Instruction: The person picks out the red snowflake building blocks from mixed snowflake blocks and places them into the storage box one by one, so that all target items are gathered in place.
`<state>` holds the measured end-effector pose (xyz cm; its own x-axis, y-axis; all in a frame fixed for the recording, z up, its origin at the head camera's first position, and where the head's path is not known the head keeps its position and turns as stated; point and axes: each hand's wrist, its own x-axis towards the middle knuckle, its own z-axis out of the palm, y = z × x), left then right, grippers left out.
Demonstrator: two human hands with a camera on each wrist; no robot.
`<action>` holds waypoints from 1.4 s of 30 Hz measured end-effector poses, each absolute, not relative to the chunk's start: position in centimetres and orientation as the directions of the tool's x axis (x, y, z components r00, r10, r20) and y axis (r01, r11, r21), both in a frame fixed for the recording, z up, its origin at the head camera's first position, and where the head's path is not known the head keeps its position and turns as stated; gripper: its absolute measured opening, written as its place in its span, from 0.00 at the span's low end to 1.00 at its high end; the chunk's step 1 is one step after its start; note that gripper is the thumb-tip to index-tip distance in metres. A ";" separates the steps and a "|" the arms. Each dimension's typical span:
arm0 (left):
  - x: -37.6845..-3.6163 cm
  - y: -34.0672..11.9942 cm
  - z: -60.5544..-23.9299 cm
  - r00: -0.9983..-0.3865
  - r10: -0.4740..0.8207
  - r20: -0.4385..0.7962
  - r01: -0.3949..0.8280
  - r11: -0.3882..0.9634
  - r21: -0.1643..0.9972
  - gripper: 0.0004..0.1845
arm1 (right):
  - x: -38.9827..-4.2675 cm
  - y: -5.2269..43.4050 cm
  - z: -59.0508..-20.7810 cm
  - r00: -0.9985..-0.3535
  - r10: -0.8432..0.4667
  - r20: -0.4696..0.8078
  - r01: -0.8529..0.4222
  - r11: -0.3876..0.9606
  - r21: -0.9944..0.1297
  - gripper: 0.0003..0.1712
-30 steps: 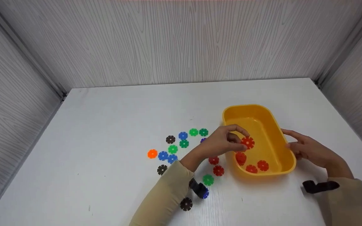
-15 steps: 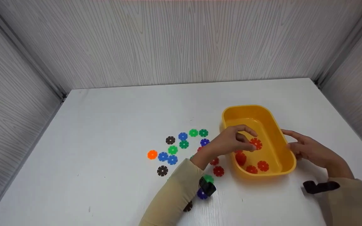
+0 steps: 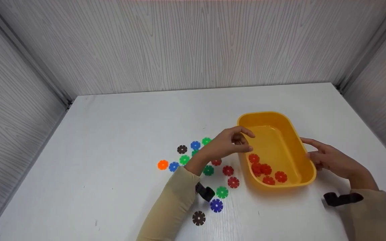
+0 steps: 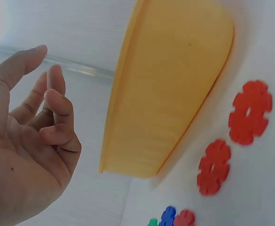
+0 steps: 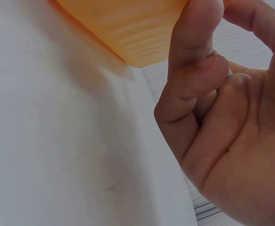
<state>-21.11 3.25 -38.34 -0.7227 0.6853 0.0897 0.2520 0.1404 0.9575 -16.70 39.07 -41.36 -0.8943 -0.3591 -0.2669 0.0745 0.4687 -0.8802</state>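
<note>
1. Left hand (image 3: 228,145) hovers mid-frame over the near-left rim of the yellow oval plastic tub (image 3: 300,160); fingers loosely curled, holding nothing, as the left wrist view (image 4: 29,141) confirms.
2. Right hand (image 3: 330,159) sits at the tub's right wall, fingers relaxed and slightly bent; touching the wall or just beside it, cannot tell. Right wrist view shows this hand (image 5: 231,122) close by the tub (image 5: 128,28), no grip visible.
3. Tub sits right of centre on the white table (image 3: 129,117); five red flower-shaped plastic discs (image 3: 266,169) lie in its near end.
4. Three more red discs (image 3: 228,170) lie on the table just left of the tub.
5. Scattered green, blue, orange and dark brown discs (image 3: 184,159) lie lower centre, partly hidden by the left forearm.
6. Black wrist straps (image 3: 342,198) on both beige sleeves.
</note>
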 end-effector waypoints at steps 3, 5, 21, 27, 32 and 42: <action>-21.7 1.3 -38.6 -0.748 0.653 0.115 0.282 0.156 0.947 0.18 | -16.7 39.1 -41.1 -0.896 -0.344 -0.281 0.088 0.482 -0.872 0.35; -22.1 0.3 -38.9 -0.778 0.618 0.113 0.277 0.175 0.945 0.18 | -16.8 39.1 -41.0 -0.895 -0.339 -0.289 0.098 0.483 -0.870 0.35; -22.7 -3.2 -40.0 -0.827 0.514 -0.226 0.196 0.642 0.741 0.23 | -17.0 39.2 -41.3 -0.888 -0.362 -0.283 0.105 0.441 -0.892 0.35; -22.5 -3.1 -40.5 -0.825 0.484 -0.291 0.216 0.746 0.630 0.21 | -16.9 39.3 -41.4 -0.884 -0.369 -0.288 0.105 0.443 -0.890 0.36; -22.4 -2.8 -40.8 -0.817 0.485 -0.312 0.262 0.794 0.548 0.22 | -16.9 39.3 -41.4 -0.883 -0.373 -0.287 0.096 0.454 -0.886 0.35; -22.4 -2.2 -40.9 -0.843 0.400 -0.359 0.193 0.849 0.493 0.20 | -16.9 39.3 -41.3 -0.879 -0.390 -0.276 0.093 0.428 -0.899 0.34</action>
<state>-22.35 -2.25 -40.93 -0.8432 0.4000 -0.3592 0.1927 0.8486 0.4927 -16.87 39.28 -41.27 -0.8788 -0.3896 -0.2757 0.0926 0.4276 -0.8992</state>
